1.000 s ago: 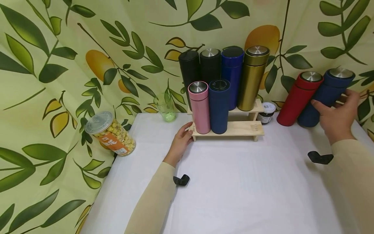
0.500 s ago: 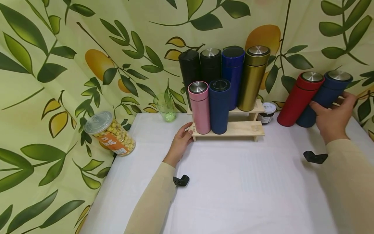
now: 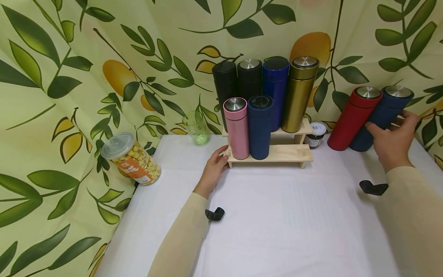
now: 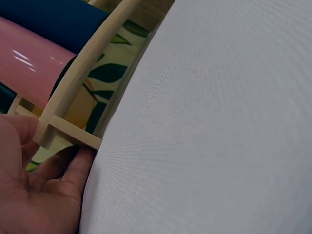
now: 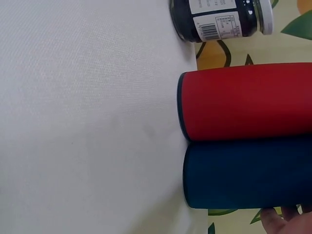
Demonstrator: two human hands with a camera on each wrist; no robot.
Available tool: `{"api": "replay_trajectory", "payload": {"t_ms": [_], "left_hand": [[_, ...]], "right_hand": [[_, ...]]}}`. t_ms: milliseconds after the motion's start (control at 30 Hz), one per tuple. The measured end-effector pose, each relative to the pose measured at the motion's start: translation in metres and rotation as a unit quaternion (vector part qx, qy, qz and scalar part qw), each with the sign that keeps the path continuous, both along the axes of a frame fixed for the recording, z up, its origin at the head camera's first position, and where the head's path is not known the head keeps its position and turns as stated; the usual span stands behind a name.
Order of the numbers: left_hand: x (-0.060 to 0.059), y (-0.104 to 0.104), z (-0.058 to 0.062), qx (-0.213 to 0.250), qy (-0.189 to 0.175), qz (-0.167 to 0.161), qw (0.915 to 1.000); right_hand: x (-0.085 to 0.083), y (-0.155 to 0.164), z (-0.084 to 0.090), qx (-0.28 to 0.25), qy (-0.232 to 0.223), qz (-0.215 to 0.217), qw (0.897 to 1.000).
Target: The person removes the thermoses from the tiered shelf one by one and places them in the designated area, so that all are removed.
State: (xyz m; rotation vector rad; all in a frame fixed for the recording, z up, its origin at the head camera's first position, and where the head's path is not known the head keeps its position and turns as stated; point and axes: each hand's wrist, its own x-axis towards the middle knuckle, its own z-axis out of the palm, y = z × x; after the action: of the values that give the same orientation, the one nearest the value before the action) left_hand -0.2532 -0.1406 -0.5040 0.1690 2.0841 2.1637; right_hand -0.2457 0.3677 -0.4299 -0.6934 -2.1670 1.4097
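A two-tier wooden rack [image 3: 277,153] stands mid-table. Its back row holds two black flasks, a blue flask and a gold flask [image 3: 298,94]; a pink flask [image 3: 237,129] and a navy one [image 3: 259,127] stand in front. My left hand [image 3: 214,169] holds the rack's left end, with a finger [image 4: 83,163] curled under the rack corner [image 4: 68,134]. To the right stand a red flask [image 3: 352,118] and a dark blue flask [image 3: 380,115], side by side and touching. My right hand [image 3: 392,142] grips the dark blue flask [image 5: 243,171], which lies beside the red flask [image 5: 243,100]; only the fingertips [image 5: 285,219] show.
A small dark jar [image 3: 315,134] sits between the rack and the red flask. A green glass [image 3: 196,127] and a snack canister [image 3: 131,157] stand at the left. The leaf-print cloth [image 3: 69,77] hangs close behind. The white table [image 3: 277,231] spreads in front.
My right hand has shifted the dark blue flask a little to the left, against the red flask. The left hand has stayed on the rack.
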Motion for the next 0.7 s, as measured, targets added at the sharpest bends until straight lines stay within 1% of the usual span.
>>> {"api": "replay_trajectory", "payload": {"t_ms": [133, 233, 467, 600, 700], "left_hand": [[0.000, 0.000, 0.000, -0.001, 0.002, 0.001, 1.0000], [0.000, 0.000, -0.001, 0.002, 0.005, -0.001, 1.0000], [0.000, 0.001, 0.000, -0.003, 0.003, 0.004, 1.0000], [0.000, 0.001, 0.000, -0.003, 0.004, 0.003, 1.0000], [0.001, 0.001, 0.000, -0.004, 0.004, 0.005, 1.0000]], "right_hand": [[0.004, 0.000, 0.001, -0.001, 0.002, 0.003, 1.000], [0.008, -0.001, 0.002, 0.007, 0.009, -0.003, 1.000], [0.024, -0.010, 0.010, 0.041, 0.025, -0.024, 0.999], [0.035, -0.013, 0.016, 0.031, 0.036, -0.027, 0.999], [0.041, -0.013, 0.021, 0.024, 0.056, -0.024, 0.998]]}}
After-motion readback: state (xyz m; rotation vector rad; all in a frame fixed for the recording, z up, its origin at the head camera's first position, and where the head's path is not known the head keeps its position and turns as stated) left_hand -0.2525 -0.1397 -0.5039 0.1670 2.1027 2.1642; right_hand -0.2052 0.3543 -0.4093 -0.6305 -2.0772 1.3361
